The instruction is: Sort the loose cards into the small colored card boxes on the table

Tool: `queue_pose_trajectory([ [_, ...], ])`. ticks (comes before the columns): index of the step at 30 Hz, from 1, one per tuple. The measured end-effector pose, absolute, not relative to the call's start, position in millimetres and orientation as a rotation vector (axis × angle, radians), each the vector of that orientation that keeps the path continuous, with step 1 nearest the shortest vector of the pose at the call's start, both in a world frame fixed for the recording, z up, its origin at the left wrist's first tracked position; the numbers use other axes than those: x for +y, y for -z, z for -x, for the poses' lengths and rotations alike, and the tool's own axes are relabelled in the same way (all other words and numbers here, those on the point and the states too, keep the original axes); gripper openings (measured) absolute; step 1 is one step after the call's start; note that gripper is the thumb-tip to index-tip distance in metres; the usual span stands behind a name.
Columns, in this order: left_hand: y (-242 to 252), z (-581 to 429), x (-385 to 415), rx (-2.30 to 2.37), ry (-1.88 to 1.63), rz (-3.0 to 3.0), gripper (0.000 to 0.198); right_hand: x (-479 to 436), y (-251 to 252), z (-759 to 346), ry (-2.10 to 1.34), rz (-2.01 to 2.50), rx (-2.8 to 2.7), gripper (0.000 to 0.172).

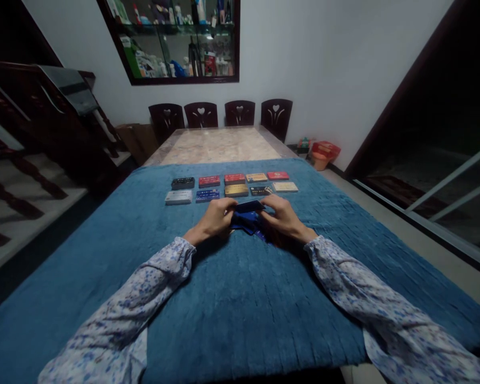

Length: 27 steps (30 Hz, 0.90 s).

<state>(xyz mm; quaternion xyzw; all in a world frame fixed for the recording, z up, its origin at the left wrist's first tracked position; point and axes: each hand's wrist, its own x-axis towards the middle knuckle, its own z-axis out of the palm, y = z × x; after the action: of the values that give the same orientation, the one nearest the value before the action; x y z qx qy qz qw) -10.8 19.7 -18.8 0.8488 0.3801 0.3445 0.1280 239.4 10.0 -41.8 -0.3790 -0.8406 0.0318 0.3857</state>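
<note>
Both my hands meet over a dark blue wallet (248, 216) lying on the blue cloth (240, 298). My left hand (216, 216) grips its left side with curled fingers. My right hand (282, 216) pinches its right side, and a dark card (248, 205) sticks out at the wallet's top between my fingertips. Just beyond my hands, several cards lie in two neat rows: a dark one (183, 183), red ones (209, 181), a yellow one (236, 190), a white one (178, 197) and a pale one (285, 186).
The blue cloth covers the near end of a long marble table (218, 144). Several dark chairs (240, 113) stand at its far end. A stair rail (32, 122) runs on the left, a glass door frame (444, 186) on the right, an orange basket (324, 152) by the wall.
</note>
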Motion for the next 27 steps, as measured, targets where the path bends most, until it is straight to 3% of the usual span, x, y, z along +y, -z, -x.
queue_pose_trajectory([
  [12, 28.7, 10.8, 20.6, 0.987, -0.887, -2.581, 0.020, 7.0, 43.0, -233.8, -0.178, 0.948, -2.039, 0.011],
  [21, 18.0, 6.3, 8.8, 0.958, -1.142, -2.545, 0.039, 5.7, 38.6, -230.3, 0.077, 0.943, -2.089, 0.017],
  [27, 18.1, -0.3, 3.4, 0.887, -1.212, -2.552, 0.031, 4.9, 36.2, -225.7, 0.207, 0.896, -2.185, 0.021],
])
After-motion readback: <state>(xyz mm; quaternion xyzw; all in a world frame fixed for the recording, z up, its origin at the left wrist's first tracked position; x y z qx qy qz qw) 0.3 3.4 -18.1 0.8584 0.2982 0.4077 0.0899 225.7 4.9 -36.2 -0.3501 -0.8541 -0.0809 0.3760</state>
